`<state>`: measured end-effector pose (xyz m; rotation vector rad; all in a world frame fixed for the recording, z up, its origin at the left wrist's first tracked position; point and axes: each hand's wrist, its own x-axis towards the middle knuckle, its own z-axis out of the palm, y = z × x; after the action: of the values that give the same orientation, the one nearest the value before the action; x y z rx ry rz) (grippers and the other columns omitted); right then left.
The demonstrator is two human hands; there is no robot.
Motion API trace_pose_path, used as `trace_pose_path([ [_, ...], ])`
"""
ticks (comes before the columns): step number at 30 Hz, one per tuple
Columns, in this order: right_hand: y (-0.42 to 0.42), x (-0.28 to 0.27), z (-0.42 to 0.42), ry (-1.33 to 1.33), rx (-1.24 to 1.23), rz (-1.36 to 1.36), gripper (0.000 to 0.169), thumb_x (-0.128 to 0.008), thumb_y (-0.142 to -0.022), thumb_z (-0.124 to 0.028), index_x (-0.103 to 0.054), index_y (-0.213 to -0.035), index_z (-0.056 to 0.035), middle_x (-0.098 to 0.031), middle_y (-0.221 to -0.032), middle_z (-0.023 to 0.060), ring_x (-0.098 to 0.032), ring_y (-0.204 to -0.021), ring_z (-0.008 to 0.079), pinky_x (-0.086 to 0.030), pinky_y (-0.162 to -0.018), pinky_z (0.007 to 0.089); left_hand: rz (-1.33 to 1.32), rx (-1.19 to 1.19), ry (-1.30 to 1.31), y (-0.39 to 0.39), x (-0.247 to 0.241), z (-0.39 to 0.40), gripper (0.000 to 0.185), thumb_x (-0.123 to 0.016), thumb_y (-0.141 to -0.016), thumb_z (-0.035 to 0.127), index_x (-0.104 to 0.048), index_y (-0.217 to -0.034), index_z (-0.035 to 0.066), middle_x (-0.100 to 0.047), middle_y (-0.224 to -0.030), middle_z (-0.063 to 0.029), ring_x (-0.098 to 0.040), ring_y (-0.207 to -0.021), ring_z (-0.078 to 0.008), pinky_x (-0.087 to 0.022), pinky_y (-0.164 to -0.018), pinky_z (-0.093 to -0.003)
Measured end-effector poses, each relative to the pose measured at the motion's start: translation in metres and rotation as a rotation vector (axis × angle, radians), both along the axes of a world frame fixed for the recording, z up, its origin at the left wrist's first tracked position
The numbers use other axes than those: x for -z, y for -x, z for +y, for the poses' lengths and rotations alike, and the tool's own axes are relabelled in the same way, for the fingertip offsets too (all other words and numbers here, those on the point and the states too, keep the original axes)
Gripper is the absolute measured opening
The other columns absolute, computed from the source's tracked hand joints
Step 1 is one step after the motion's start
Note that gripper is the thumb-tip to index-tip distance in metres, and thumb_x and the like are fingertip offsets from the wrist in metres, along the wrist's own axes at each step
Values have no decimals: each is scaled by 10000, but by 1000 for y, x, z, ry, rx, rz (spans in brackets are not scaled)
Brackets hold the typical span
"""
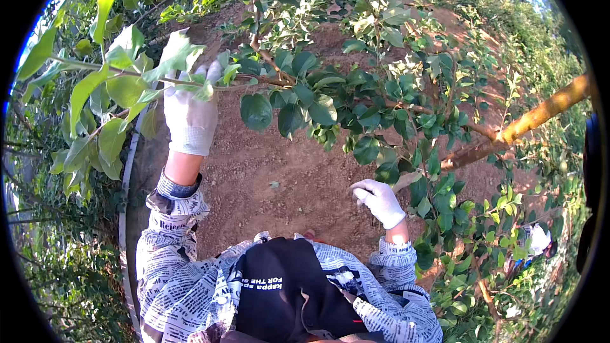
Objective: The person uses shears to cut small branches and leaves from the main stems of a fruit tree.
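My left hand (pixel 193 105), in a white knit work glove, is raised at a thin leafy branch (pixel 143 76) of a fruit tree. The branch and its leaves partly cover the fingers, so whether they grip it is unclear. My right hand (pixel 378 200), also in a white glove, hangs lower over the soil with its fingers bent, and no object shows in it. Broad green leaves (pixel 321 109) grow along the branch between and above the hands.
A thick brown limb (pixel 545 109) runs in from the right and forks into leafy branches. Bare reddish soil (pixel 267 186) lies below. A pale narrow strip (pixel 125 200) runs along the ground on the left, beside dense foliage. A white item (pixel 538 240) shows among leaves at lower right.
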<state>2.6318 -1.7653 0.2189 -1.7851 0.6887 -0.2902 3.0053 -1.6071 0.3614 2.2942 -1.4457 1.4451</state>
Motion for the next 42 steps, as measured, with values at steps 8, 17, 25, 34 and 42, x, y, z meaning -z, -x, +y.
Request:
trace_pose_path([
  [8,-15,-1,-26,-45,-20,-47,217,-615,-922,-151,-671,-1031,28,-647,-873,53,-618,-699,115,-481,-650,265,259,110,18,-25,54,10,386,-625,-832,106,-569,-1210,154,-606,-1041,-34,-585,-1027,-218,-384,-1062,-464],
  [17,-59,18,-23,-5,57,-109,197,-619,-911,-139,-681,-1024,9,-662,-853,61,-621,-655,130,-486,-630,271,390,150,95,-29,88,12,464,-627,-790,39,-570,-1239,140,-585,-1057,-44,-572,-1049,-232,-336,-1110,-493],
  [25,-112,14,-30,104,296,-181,242,-636,-893,-157,-662,-1080,-6,-665,-891,82,-621,-686,136,-487,-635,279,260,152,73,-38,36,-16,484,-621,-818,66,-575,-1284,185,-612,-1035,-19,-590,-1046,-213,-293,-1124,-484],
  [34,-194,5,-43,508,594,-216,223,-672,-862,-236,-645,-1026,-87,-623,-944,115,-643,-784,305,-515,-664,396,-151,181,-24,-68,-37,-61,338,-563,-881,133,-605,-1204,226,-665,-854,-11,-657,-874,-187,-328,-1106,-458],
  [42,-225,41,-24,762,412,150,405,-647,-871,-338,-598,-1242,-184,-608,-1112,107,-634,-942,344,-518,-811,444,-266,294,-69,-91,-62,-101,332,-605,-876,190,-602,-1207,212,-664,-1013,11,-621,-1034,-171,-343,-1107,-458],
])
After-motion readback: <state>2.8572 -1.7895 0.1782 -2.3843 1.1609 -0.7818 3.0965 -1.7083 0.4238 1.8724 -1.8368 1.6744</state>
